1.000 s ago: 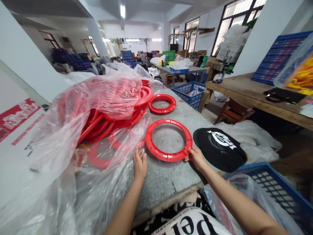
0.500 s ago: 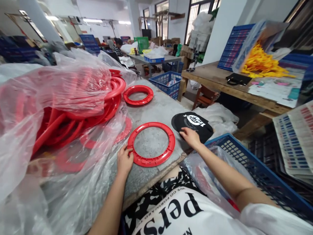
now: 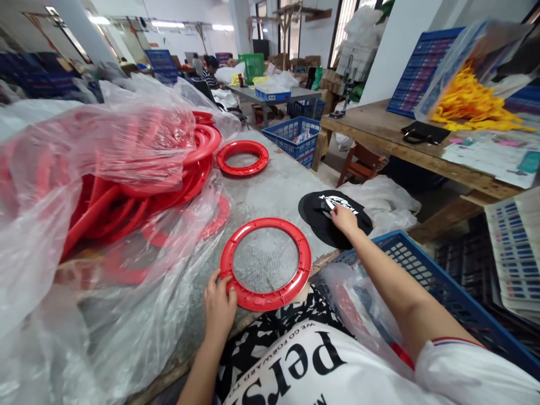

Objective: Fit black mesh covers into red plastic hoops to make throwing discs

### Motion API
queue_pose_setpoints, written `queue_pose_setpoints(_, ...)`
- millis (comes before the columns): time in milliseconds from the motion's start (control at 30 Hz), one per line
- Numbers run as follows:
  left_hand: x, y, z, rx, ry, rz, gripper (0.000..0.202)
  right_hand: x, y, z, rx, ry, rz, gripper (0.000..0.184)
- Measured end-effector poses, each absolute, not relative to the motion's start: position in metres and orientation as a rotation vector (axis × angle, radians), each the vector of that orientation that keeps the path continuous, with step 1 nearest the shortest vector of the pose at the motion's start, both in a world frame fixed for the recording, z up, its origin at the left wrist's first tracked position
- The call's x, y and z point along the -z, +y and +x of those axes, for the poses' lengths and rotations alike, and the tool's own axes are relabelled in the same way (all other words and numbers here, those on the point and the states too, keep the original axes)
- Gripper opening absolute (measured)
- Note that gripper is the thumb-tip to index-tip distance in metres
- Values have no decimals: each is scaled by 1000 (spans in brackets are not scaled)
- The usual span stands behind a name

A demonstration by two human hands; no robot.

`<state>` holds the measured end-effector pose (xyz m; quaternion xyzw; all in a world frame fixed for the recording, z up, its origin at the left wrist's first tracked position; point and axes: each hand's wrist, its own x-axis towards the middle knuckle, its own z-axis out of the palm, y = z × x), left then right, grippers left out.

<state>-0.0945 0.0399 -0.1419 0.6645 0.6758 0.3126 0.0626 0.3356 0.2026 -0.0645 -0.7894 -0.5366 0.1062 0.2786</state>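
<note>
A red plastic ring (image 3: 265, 263) lies flat at the near edge of the grey felt-covered table (image 3: 274, 191), partly overhanging it. My left hand (image 3: 219, 306) grips the ring's near-left rim, thumb on top. My right hand (image 3: 343, 218) rests on a black round fabric piece (image 3: 333, 216) with a white print, at the table's right edge; its fingers are pressed on the cloth. A second red ring (image 3: 242, 157) lies farther back on the table.
A clear plastic bag (image 3: 97, 185) full of red rings fills the left side. A blue crate (image 3: 426, 287) with a plastic liner stands at my right. Beyond are a wooden bench (image 3: 379, 132), yellow parts (image 3: 472, 104), another blue basket (image 3: 295, 135) and seated people far back.
My left hand has pulled the red ring toward me to the table's edge. My right hand left the ring's right rim and moved onto the black fabric piece.
</note>
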Motion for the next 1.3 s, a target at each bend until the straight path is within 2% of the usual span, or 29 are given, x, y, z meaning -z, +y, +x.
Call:
queue_pose_setpoints(100, 138, 33, -94, -1022, 2001, 1938, 33, 22, 227, 339, -256, -1385, -2093, 15)
queue_pose_setpoints(200, 128, 25, -94, -1249, 1957, 1781, 32, -23, 234, 316, -184, -1418, -1954, 16)
queue_pose_setpoints(267, 116, 18, -90, -1462, 1941, 1642, 28, -42, 214, 283, -179, -1530, -1793, 14)
queue_pose_setpoints(300, 108, 14, -85, -1545, 1901, 1564, 28, -47, 197, 264, -202, -1686, -1578, 12)
queue_pose_setpoints(367, 89, 9, -71, -1609, 1688, 1350, 34, -45, 155, 227, -176, -2001, -1129, 10)
queue_pose_setpoints(433, 70, 11, -56, -1519, 1307, 981, 52, -30, 111, 198, -194, -2318, -733, 9)
queue_pose_setpoints(500, 52, 19, -43, -1396, 1001, 585, 72, -10, 77, 181, -180, -2553, -389, 16)
queue_pose_setpoints(567, 42, 30, -36, -1375, 863, 287, 75, 8, 56, 175, -211, -2694, -233, 18)
queue_pose_setpoints(600, 41, 35, -35, -1382, 858, 183, 66, 15, 50, 175, -251, -2740, -215, 19)
queue_pose_setpoints(700, 47, 44, -33, -1414, 1007, 12, 23, 25, 43, 184, -434, -2791, -303, 17)
queue_pose_setpoints(767, 53, 45, -32, -1412, 1095, -5, 11, 25, 45, 191, -575, -2757, -401, 19)
queue_pose_setpoints(867, 55, 41, -30, -1389, 1089, 37, 14, 29, 64, 203, -648, -2565, -672, 23)
queue_pose_setpoints(967, 44, 34, -36, -1374, 1063, 63, 16, 43, 101, 219, -384, -2363, -1128, 28)
queue_pose_setpoints(1067, 32, 27, -46, -1377, 1057, 77, 13, 63, 137, 238, -184, -2394, -1533, 50)
queue_pose_setpoints(1100, 28, 24, -49, -1384, 1055, 82, 12, 69, 145, 244, -215, -2422, -1592, 48)
queue_pose_setpoints(1233, 19, 17, -57, -1393, 1078, 76, 16, 84, 153, 255, -311, -2437, -1624, 18)
queue_pose_setpoints(1300, 15, 16, -60, -1394, 1105, 60, 20, 86, 151, 256, -314, -2394, -1629, 15)
